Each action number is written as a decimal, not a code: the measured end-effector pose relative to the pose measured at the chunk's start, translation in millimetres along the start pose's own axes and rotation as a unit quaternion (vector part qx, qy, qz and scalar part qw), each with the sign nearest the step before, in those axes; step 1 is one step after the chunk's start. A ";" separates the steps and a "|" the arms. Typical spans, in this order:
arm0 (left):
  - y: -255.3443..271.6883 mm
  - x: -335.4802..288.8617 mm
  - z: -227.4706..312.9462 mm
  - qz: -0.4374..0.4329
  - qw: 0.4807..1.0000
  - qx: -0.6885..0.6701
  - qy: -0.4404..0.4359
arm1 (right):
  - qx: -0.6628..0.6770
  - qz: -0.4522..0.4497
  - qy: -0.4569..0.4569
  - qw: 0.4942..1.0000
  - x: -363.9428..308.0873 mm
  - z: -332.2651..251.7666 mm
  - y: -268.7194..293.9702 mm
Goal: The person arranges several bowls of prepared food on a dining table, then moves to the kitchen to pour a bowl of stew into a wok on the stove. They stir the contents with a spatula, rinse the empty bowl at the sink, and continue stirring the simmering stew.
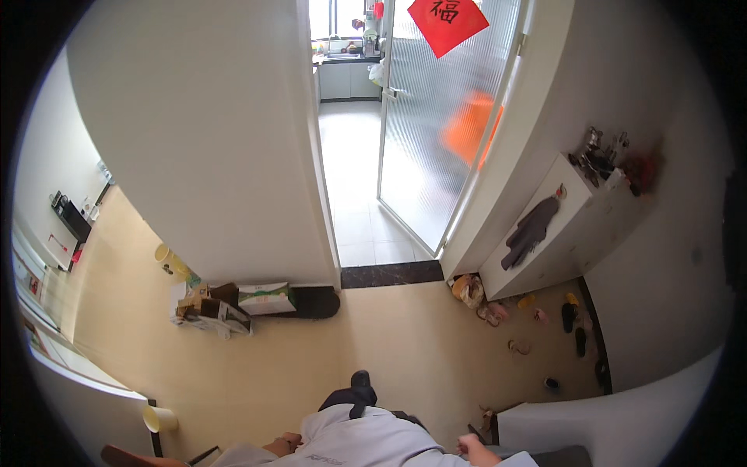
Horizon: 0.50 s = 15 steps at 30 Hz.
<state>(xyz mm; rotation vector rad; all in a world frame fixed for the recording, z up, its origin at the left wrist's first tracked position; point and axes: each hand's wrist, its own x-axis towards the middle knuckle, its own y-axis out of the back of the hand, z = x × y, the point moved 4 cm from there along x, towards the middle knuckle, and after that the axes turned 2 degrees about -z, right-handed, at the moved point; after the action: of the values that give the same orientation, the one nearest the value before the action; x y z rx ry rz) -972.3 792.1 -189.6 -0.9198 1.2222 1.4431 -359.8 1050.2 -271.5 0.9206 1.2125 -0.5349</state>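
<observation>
My left hand (291, 442) is at the lower edge beside my grey shirt (350, 436), its fingers curled in. No object shows in it. On the other side of the shirt is my right hand (470, 445), loosely closed like a fist and also showing nothing held. A dark narrow piece lies just beyond it, and I cannot tell whether they touch. Below the shirt, one dark shoe (360, 379) points forward on the beige floor (389, 335).
Ahead, a ribbed glass door (424, 132) with a red diamond decoration (447, 23) stands ajar over a dark threshold (391, 273). Cardboard boxes (210, 307) sit by the left wall. A white cabinet (537, 233) and scattered shoes (570, 317) are at right; a yellow bin (159, 419) is lower left.
</observation>
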 end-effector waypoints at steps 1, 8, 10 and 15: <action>20.4 9.6 28.3 0.002 1.000 -0.013 0.005 | 0.042 0.016 0.008 0.999 -1.1 -6.9 14.7; 146.9 108.2 249.1 0.019 0.999 0.033 -0.012 | 0.187 0.003 0.043 0.981 20.0 -102.5 27.3; 168.9 124.4 357.4 0.103 0.991 -0.020 -0.088 | 0.139 -0.019 0.077 0.987 15.2 -194.4 17.9; 161.3 158.2 584.9 0.100 0.969 -0.094 -0.205 | -0.103 -0.045 0.148 0.983 29.4 -392.9 53.3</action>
<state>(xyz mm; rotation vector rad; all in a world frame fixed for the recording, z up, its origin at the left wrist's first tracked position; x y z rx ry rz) -1135.9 1397.4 -185.8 -0.5886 0.8962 1.8273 -527.0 1408.8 -311.1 0.7884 1.5529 -0.3432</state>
